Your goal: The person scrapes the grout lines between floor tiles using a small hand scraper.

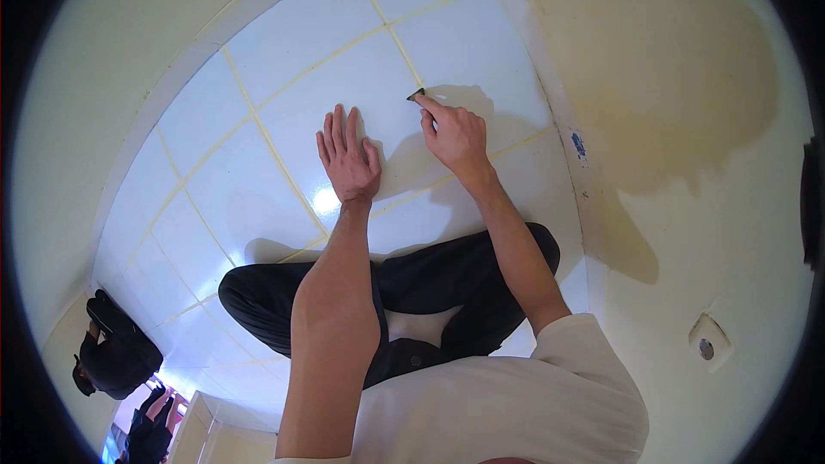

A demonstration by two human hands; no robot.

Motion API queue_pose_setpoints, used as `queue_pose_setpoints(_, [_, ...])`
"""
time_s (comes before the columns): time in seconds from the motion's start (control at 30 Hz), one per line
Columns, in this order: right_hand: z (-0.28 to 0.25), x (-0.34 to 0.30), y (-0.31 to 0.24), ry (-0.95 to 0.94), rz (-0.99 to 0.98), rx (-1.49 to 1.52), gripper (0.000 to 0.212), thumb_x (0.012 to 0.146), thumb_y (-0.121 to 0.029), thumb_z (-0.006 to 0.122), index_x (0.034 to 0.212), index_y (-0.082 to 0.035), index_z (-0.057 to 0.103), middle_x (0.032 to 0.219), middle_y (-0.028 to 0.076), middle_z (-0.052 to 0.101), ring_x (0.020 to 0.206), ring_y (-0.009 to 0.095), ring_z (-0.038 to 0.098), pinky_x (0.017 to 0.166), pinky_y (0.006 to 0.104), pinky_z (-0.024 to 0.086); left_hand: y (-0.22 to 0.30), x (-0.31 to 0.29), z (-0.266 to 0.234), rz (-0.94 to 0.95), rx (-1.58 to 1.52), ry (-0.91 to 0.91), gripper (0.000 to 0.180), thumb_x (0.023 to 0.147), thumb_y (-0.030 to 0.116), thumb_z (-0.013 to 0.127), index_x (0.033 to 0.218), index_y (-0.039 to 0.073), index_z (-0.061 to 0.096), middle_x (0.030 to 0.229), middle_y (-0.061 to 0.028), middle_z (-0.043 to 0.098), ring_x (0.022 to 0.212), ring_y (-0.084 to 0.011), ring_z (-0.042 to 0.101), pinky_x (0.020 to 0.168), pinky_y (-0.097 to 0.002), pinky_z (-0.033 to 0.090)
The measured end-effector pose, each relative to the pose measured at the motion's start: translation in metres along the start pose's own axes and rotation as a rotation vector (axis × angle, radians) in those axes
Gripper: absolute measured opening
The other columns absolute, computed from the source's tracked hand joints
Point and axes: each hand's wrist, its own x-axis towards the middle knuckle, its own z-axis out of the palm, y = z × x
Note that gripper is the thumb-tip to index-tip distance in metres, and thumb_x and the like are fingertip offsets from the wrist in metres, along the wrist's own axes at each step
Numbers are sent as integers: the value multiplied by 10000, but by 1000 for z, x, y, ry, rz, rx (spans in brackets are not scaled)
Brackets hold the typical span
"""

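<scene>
My left hand (351,167) lies flat on a glossy white floor tile (292,137), fingers stretched out and holding nothing. Ahead and to its right, my right hand (460,139) is closed, with the index finger extended onto a small dark triangular piece (416,95). That piece touches the floor at the near end of a visible yellowish grout line (404,53). Most of it is under my fingertip, so its exact kind is unclear.
Cream walls border the tiles; the right wall (636,120) carries my shadow and a small square fitting (708,345). My crossed legs (455,266) in dark trousers are close behind my hands. A person in black (123,352) sits at the far lower left, with another person (150,434) beyond.
</scene>
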Motion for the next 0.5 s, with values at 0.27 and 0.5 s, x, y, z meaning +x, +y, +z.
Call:
queue_pose_setpoints(0.27, [-5, 2, 0, -22, 30, 19, 267, 950, -195, 626, 1195, -163, 726, 709, 134, 704, 648, 354, 686, 594, 479, 529, 1, -1, 0, 5, -2, 9, 599, 960, 185, 485, 1553, 161, 403, 1649, -85, 332, 1551, -290, 251, 1272, -527, 138])
queue_pose_setpoints(0.5, [-3, 3, 3, -29, 34, 19, 298, 959, -221, 631, 1241, -167, 709, 707, 144, 701, 642, 365, 683, 598, 490, 529, 1, 1, -1, -1, -9, -1, 600, 960, 186, 486, 1553, 164, 402, 1651, -84, 331, 1551, -293, 252, 1271, -530, 137])
